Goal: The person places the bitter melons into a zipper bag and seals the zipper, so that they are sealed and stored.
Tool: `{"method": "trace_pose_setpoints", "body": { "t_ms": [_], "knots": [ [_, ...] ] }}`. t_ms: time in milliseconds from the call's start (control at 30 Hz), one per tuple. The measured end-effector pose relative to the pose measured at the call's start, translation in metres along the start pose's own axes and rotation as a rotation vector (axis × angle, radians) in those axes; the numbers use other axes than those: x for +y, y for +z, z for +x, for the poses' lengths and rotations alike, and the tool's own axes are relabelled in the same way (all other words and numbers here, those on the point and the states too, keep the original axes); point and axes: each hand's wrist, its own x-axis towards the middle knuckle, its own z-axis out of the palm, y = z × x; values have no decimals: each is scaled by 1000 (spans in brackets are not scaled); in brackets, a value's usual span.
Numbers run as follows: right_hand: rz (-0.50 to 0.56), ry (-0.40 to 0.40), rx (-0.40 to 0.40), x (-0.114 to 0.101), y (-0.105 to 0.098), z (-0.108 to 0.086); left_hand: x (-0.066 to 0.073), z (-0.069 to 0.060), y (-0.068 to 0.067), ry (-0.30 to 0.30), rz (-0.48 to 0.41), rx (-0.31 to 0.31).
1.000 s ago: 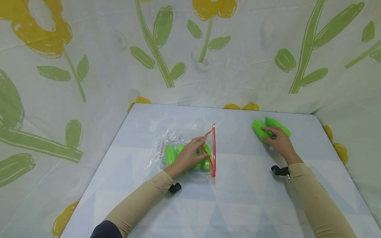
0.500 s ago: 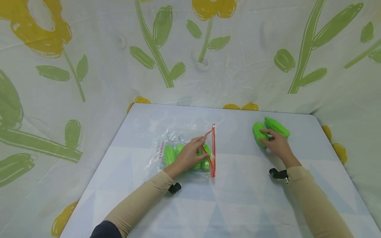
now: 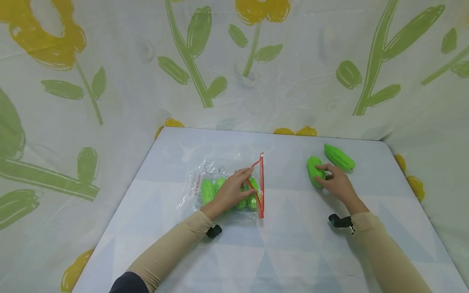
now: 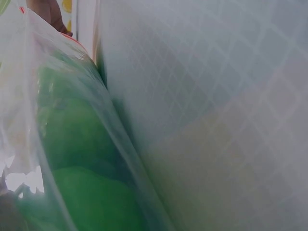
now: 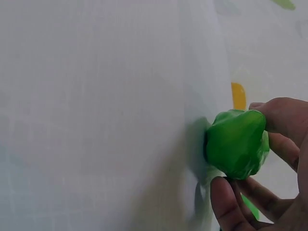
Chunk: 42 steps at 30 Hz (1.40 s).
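A clear zip bag with a red zip edge lies on the table, and several green toy cucumbers are inside. My left hand pinches the lip of its mouth, holding it apart from the other red edge. To the right, my right hand grips a ridged green toy cucumber between thumb and fingers. The right wrist view shows that cucumber end-on. Behind the right hand lies another toy cucumber, untouched. Bag plastic and blurred green shapes fill the left wrist view's left side.
The table has a pale cover with blue triangles. Its far edge meets a hanging flowered sheet, which also encloses both sides. A dark wrist camera sticks out from the right sleeve, another from the left.
My right hand has drawn its cucumber leftward and nearer, away from the other cucumber, which stays put. The left hand and bag have held still.
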Motion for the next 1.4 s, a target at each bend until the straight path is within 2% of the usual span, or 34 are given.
{"method": "trace_pose_setpoints", "body": {
  "t_ms": [167, 433, 700, 1133, 1400],
  "knots": [
    [-12, 24, -15, -6, 4, -7, 0, -1, 0, 6, -4, 3],
    [-30, -8, -3, -13, 14, -18, 1, -1, -1, 3, -3, 1],
    [-30, 22, -15, -17, 22, -27, 2, 0, 0, 23, -5, 7],
    [-25, -77, -7, -27, 35, -43, 3, -1, -1, 17, 1, 12],
    [-33, -95, -12, -25, 40, -47, 3, -1, -1, 21, 5, 15]
  ]
}}
